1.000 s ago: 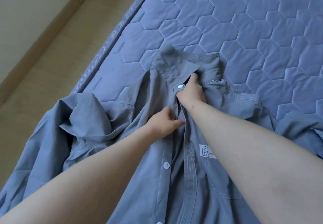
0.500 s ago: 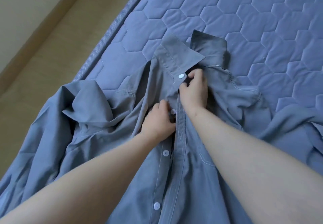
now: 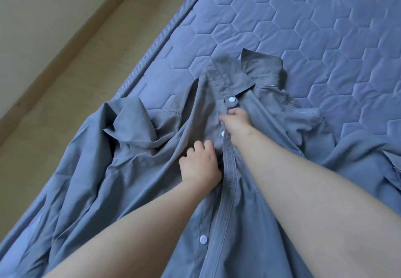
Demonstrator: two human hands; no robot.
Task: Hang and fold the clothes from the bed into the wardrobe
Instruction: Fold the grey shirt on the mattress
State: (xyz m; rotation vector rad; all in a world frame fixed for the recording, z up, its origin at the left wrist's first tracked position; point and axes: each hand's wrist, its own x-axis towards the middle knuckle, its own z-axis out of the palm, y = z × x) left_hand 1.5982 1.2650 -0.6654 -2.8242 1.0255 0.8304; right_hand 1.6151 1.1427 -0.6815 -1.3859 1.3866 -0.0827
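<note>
Shirt (image 3: 134,180) lies front-up on the mattress (image 3: 314,28), its collar (image 3: 230,78) pointing away from you and its near end running out of the bottom of the view. Your right hand (image 3: 237,120) is on the placket just below the top button (image 3: 231,99), fingers curled and pinching the cloth there. The second button (image 3: 222,134) shows just beside your wrist. Your left hand (image 3: 199,165) is lower down, on the button-side panel just beside the placket, fingers curled into the shirt and holding a bunch of it (creases fan out from that grip). The two hands are near each other but apart. One sleeve (image 3: 130,126) is heaped in folds near the mattress's left edge, and the other side of the shirt is rumpled out to your right. Beyond that left edge you can see the floor (image 3: 65,82).
</note>
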